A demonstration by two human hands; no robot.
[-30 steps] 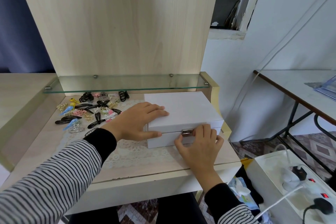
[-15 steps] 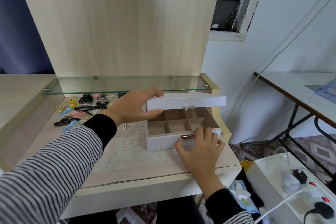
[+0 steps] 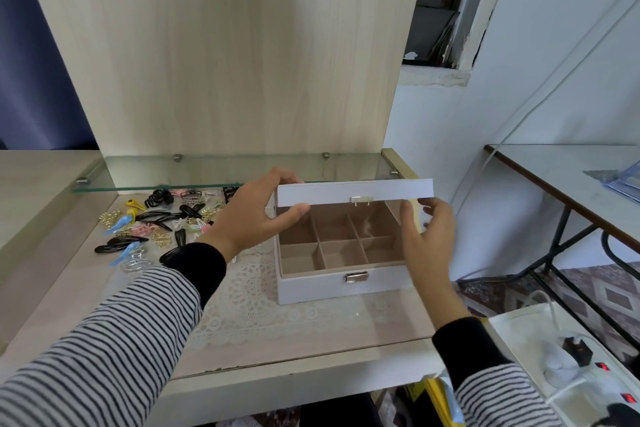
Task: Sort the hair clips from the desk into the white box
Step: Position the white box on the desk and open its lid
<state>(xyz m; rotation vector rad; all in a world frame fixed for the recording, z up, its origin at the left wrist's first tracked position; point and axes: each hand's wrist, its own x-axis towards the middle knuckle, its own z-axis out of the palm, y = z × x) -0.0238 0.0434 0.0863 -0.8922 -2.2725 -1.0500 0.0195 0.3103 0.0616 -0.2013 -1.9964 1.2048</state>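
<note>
Nearest the camera, two black-and-white striped sleeves with black cuffs reach forward over the pale wooden desk [image 3: 294, 345]. A white lace doily [image 3: 249, 291] lies on the desktop, and the white rectangular box [image 3: 311, 289] sits on its right part, with a small silver metal clasp [image 3: 356, 277] at the middle of its front wall. The box is open, showing a tan lining split into two rows of three compartments.

The left hand [image 3: 256, 220] grips the left end of the box's flat white lid [image 3: 353, 191], with its thumb tucked under the edge and its fingers curled over the top. The lid is held up partway above the compartments. The right hand [image 3: 427, 241] is at the box's right side, just under the lid's right corner, with its fingers loosely spread and nothing clasped in them. I cannot tell whether it touches the lid or the wall.

The scattered hair clips [image 3: 152, 224], black, blue, pink, yellow and gold, lie in a loose pile on the desk. They are left of the left hand and beyond its wrist, apart from the box and outside it. Above and behind them runs a clear glass shelf [image 3: 214, 166], fixed to a tall light wooden back panel [image 3: 242, 62].
</note>
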